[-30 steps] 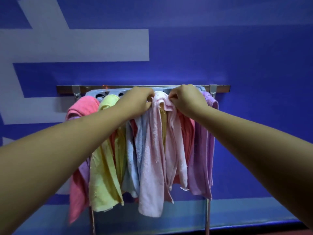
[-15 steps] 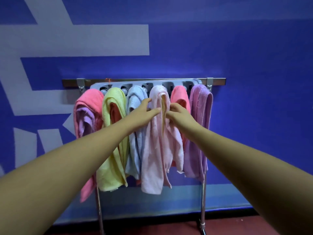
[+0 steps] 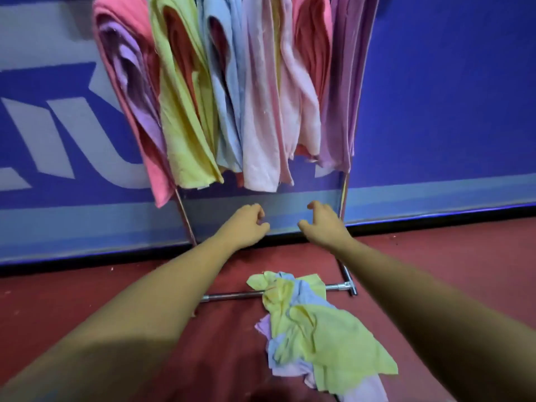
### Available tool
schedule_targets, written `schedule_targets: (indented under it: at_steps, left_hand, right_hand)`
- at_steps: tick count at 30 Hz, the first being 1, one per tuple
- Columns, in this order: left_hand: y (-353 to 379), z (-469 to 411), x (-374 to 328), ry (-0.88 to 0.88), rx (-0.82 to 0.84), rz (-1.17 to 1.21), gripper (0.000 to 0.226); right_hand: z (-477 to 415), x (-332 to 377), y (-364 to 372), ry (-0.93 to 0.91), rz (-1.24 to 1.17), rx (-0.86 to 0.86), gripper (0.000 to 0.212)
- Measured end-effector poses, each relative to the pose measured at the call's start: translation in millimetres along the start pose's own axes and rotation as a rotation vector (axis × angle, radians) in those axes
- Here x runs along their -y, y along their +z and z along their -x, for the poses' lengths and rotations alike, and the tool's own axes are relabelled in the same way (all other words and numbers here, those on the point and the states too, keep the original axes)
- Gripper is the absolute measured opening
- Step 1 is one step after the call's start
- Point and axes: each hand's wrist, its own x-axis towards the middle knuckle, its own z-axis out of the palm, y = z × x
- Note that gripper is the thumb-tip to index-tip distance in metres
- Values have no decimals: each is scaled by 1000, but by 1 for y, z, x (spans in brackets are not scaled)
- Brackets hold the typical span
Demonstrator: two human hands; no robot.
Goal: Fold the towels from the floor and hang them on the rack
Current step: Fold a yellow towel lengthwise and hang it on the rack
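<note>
Several folded towels hang side by side on the rack: a coral pink towel [image 3: 121, 82], a yellow towel [image 3: 185, 111], a light blue towel [image 3: 226, 97], a pale pink towel [image 3: 261, 126] and a lilac towel [image 3: 342, 97]. On the red floor lies a crumpled pile of towels [image 3: 316, 329], yellow, blue and lilac. My left hand [image 3: 246, 224] and my right hand [image 3: 322, 224] hover empty below the hanging towels, above the pile, fingers loosely curled.
The rack's metal legs [image 3: 185, 219] and its base bar [image 3: 232, 295] stand on the red floor against a blue wall [image 3: 435, 97] with grey lettering. Part of the pile lies over the base bar.
Both hands let go of the pale pink towel on the rack and dropped downward. The view tilted down, bringing the floor pile into sight.
</note>
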Motion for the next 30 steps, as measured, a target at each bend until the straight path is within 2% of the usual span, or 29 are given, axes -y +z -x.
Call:
schedule_targets:
  at_steps: [6,12,17,23,25,28,30]
  left_hand:
    - [126,26,46,-110,216,57,18]
    - [221,28,98,-265,354,127,12]
    - [288,14,135,-312,442,104,9]
    - [349,-17,146,-257,529,129,30]
    - [371,-24,148,-243,558,200,41]
    - [402,-17,153,-193,688,306,60]
    - [416,-7,155,-212,695,310,63]
  right_hand:
    - [19,-76,84,132,26,158,51]
    - [18,-142,155,210,69,306,44]
    - [8,-199,206,313,129,445,41]
    - [-3,-245,257,405,167,523,58]
    - [-4,-257,274,385,194,546,46]
    - [1,-265,287,318,244,568,8]
    - [1,-268,290,309,184,524,27]
